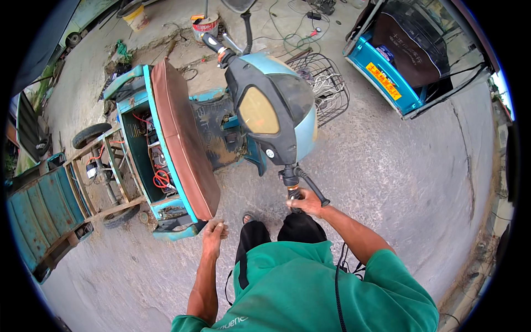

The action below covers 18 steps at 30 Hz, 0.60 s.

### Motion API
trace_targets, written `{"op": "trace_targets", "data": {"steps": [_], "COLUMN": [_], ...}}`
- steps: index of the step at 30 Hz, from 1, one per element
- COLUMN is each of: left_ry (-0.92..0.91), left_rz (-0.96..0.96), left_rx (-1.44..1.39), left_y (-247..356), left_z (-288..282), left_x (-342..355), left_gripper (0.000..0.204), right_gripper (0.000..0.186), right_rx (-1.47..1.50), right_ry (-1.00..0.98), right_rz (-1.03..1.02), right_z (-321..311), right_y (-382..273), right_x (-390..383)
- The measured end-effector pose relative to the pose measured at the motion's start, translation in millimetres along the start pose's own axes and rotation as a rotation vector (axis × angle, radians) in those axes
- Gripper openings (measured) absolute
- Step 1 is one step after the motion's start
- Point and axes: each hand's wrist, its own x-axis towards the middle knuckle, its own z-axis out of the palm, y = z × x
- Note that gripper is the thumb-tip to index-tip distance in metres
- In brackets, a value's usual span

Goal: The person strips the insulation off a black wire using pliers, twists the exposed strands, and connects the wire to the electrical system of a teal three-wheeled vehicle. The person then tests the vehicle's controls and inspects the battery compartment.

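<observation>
My right hand (304, 203) is closed around the right handlebar grip (295, 195) of a light-blue and black three-wheeler. My left hand (214, 235) has its fingers curled just below the near end of the brown seat (182, 141); I cannot make out whether they hold anything. The seat is tipped up beside an open teal compartment (141, 152) with red wires inside. The front housing (274, 105) has a yellowed lamp panel, and a wire basket (332, 88) with pale cables is in front of it.
A rusty frame (113, 174) with wheels and a teal cargo bed (44, 210) extend to the left. A teal enclosed vehicle (409, 61) stands upper right. Buckets (204, 30), cords and a broken concrete edge are at the top. A kerb (481, 249) runs along the right.
</observation>
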Motion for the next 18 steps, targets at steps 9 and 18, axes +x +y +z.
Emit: {"op": "trace_targets", "data": {"steps": [9,18], "left_ry": [0.161,0.005], "left_rz": [-0.306,-0.570], "left_rx": [0.310,0.248], "left_y": [-107,-190], "left_z": [6,173], "left_x": [-6,-49], "left_gripper": [0.034,0.029], "right_gripper": [0.033,0.015], "right_rx": [-0.044,0.223], "right_ry": [0.230,0.629], "right_rz": [0.291,0.559], "right_z": [-181,-457], "right_y": [107,295], "right_x": [-77,-232]}}
